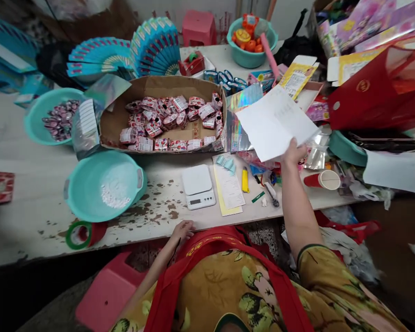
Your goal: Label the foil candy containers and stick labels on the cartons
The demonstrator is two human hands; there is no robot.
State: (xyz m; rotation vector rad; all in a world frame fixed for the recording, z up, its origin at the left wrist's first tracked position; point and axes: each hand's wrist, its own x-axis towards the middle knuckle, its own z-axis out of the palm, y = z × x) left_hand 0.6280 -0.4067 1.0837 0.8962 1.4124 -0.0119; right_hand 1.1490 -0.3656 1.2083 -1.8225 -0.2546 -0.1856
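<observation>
My right hand (293,154) is closed on the lower edge of a folded white sheet of paper (275,120), raised over the right part of the table. Faint print shows on the sheet. My left hand (183,230) rests at the table's front edge against the red apron (207,237), holding nothing that I can see, with its fingers loosely bent. Between the hands lie a white digital scale (198,184), a printed slip (230,186) over yellow paper (221,207) and a yellow utility knife (245,180).
A cardboard box (107,122) holds several red-and-white wrapped packs. Teal basins (78,186) stand on the left, beside green tape (79,235). A paper cup (323,180) lies tipped on the right near a red bag (363,92). A pink stool (107,290) stands below.
</observation>
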